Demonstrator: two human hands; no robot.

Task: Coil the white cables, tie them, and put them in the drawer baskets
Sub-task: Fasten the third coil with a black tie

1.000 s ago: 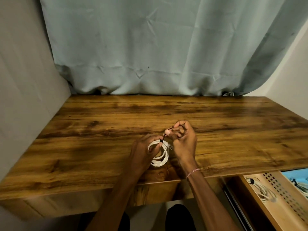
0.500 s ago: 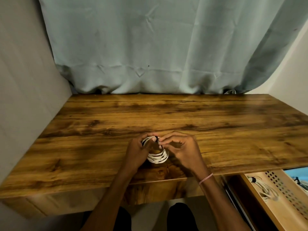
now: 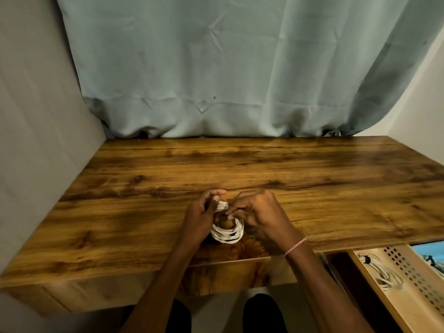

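Tying a coil at the bench's near edge

Left hand (image 3: 200, 218) grips the coil (image 3: 228, 233); right hand (image 3: 260, 212) pinches its tie (image 3: 227, 213) on the bench (image 3: 312, 188).

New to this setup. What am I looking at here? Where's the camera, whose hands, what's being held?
No machine here: a person's two bare hands, filmed by one wide-angle camera worn on the head, looking down. The left hand and right hand together hold a coiled white cable just over a wooden desk, pinching its top where a dark tie seems to go on. At lower right an open drawer basket already holds another tied cable. A curtain hangs behind.
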